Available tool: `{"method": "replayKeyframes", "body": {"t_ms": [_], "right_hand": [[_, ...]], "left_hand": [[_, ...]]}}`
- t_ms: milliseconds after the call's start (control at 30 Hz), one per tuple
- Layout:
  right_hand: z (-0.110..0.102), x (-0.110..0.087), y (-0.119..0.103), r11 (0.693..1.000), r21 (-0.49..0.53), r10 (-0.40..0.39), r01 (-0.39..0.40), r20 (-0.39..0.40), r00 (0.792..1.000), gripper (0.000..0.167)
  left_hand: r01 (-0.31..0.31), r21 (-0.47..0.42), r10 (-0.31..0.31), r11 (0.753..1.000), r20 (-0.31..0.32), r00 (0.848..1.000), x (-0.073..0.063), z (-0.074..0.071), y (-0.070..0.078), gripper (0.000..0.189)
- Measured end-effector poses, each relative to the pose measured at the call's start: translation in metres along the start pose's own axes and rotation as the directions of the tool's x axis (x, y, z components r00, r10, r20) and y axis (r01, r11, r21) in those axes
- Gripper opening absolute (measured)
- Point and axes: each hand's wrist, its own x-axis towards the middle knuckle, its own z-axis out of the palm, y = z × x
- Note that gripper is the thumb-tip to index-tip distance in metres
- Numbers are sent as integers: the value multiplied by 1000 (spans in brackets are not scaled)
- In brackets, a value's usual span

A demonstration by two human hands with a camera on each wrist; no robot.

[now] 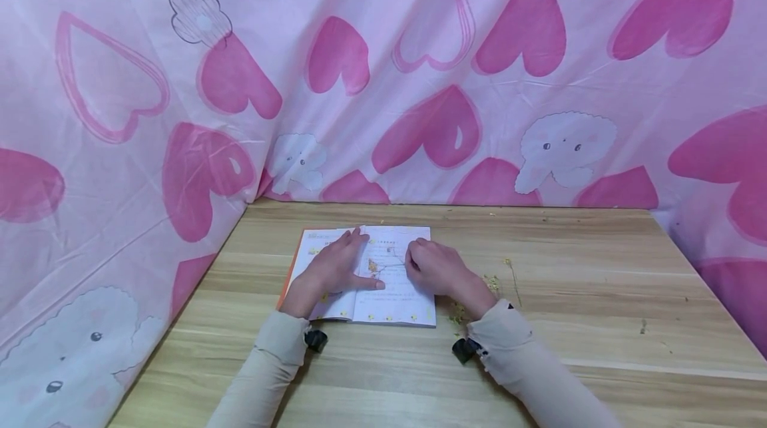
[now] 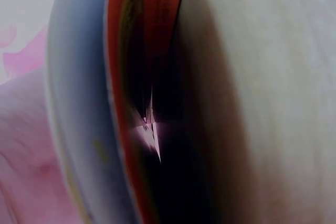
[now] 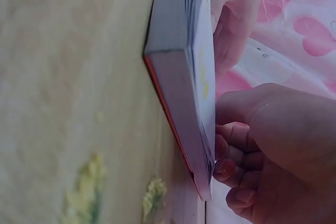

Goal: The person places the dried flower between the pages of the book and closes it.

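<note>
An open book [image 1: 392, 308] with an orange cover lies on the wooden table. My left hand [image 1: 338, 261] rests across its middle, thumb and fingers spread over the pages. On the right page is a thin dried flower sprig [image 1: 373, 266], its stem running to my right hand [image 1: 436, 267]. The curled fingers of that hand pinch the stem end at the page's right side; the exact contact is hidden. In the right wrist view, curled fingers [image 3: 244, 195] show beside the book's thick page block [image 3: 176, 85]. The left wrist view is mostly dark under the lifted cover [image 2: 118, 77].
Yellow flower sprigs [image 1: 458, 313] lie right of the book, partly under my right forearm. A longer stemmed sprig [image 1: 512, 278] lies farther right, with small scraps [image 1: 644, 326] beyond. A pink heart-patterned cloth [image 1: 359, 128] hangs behind and at the sides of the table.
</note>
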Motion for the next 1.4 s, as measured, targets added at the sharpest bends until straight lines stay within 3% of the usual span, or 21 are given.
{"method": "replayKeyframes", "body": {"t_ms": [267,367,500,600,700,800,900,1000,1133,1267,1400], "right_hand": [[-9,-5,9,996,73,49,-48,-14,999,10],[-13,-8,20,997,65,41,-38,-39,998,28],[-15,-12,33,998,59,34,-33,-12,999,54],[-15,-15,39,998,61,30,-31,26,999,61],[-14,-16,42,997,73,23,-27,51,998,62],[-14,-16,43,997,78,9,-14,60,998,59],[-15,-17,44,997,80,13,-18,69,998,57],[-14,-18,44,996,85,26,-33,80,996,58],[-11,-17,45,995,97,32,-41,84,996,58],[-11,-16,45,994,100,28,-36,75,997,58],[-13,-16,45,994,105,26,-34,73,997,59]], "left_hand": [[22,-2,-22,1000,9,1000,1,0,2,121],[25,-20,-24,999,14,1000,0,-1,3,119],[22,-36,-21,999,23,1000,-5,-3,8,112],[-32,-28,32,999,-1,1000,-10,-6,20,101],[-131,31,132,991,-42,990,-14,-8,39,89],[-260,119,271,958,-87,959,-18,-3,61,77],[-339,138,354,930,-99,930,-21,6,79,62],[-335,86,342,938,-87,936,-23,18,91,48],[-293,68,298,954,-73,952,-23,31,95,56],[-307,76,311,949,-51,949,-23,36,94,65],[-332,58,334,941,-29,942,-24,35,96,61]]}}
